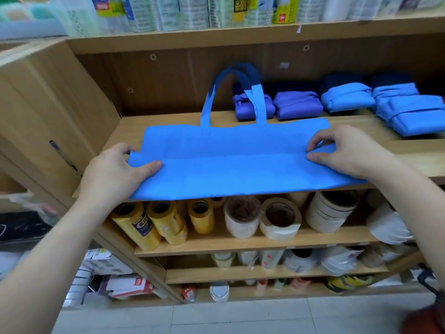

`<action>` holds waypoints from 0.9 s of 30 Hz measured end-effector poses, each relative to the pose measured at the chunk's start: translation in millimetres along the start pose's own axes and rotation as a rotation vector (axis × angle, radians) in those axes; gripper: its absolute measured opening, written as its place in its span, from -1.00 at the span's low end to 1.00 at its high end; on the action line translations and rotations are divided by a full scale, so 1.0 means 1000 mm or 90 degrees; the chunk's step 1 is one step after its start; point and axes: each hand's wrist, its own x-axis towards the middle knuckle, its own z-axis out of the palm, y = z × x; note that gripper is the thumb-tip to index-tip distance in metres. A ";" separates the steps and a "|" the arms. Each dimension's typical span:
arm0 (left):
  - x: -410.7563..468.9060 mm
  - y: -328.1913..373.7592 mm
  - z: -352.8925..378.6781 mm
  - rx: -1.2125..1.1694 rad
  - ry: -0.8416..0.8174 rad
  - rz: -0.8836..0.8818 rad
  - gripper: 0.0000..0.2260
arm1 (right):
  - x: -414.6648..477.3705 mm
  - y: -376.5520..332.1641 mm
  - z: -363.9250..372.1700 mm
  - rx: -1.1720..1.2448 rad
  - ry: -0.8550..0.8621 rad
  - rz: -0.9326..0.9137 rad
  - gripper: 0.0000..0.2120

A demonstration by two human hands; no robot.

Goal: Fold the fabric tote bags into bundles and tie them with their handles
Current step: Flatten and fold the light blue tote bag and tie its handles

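Note:
A light blue fabric tote bag (231,162) lies flat on the wooden shelf (409,150), its near half folded up over the far half and its front edge hanging past the shelf lip. Its two handles (240,92) arch up at the back. My left hand (118,174) grips the fold's left end, thumb on top and fingers underneath. My right hand (346,153) pinches the fold's right end between thumb and fingers.
Tied bundles sit at the back right of the shelf: two purple (298,104) and several blue (346,97). Tape rolls (279,220) fill the shelf below. A wooden side panel (48,112) closes the left. Packaged goods (192,13) line the shelf above.

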 end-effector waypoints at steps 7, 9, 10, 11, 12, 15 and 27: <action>-0.008 -0.004 0.000 0.090 -0.176 0.467 -0.30 | -0.016 0.008 0.027 -0.065 0.146 -0.060 -0.85; -0.010 -0.008 0.007 0.150 -0.254 0.471 -0.19 | -0.021 0.007 0.029 -0.135 0.199 -0.114 -0.77; -0.010 -0.013 0.012 0.158 -0.232 0.480 -0.22 | -0.023 0.005 0.029 -0.172 0.212 -0.165 -0.73; -0.011 -0.014 0.012 0.159 -0.203 0.484 -0.29 | -0.024 0.003 0.028 -0.197 0.196 -0.219 -0.69; -0.011 -0.014 0.011 0.157 -0.178 0.490 -0.36 | -0.026 0.000 0.025 -0.201 0.137 -0.250 -0.63; -0.011 -0.010 0.007 0.168 -0.162 0.483 -0.52 | -0.031 -0.001 0.023 -0.202 -0.098 -0.254 -0.28; 0.021 -0.031 -0.041 -0.249 -0.283 0.139 -0.81 | -0.029 0.014 -0.020 0.155 -0.187 -0.092 -0.66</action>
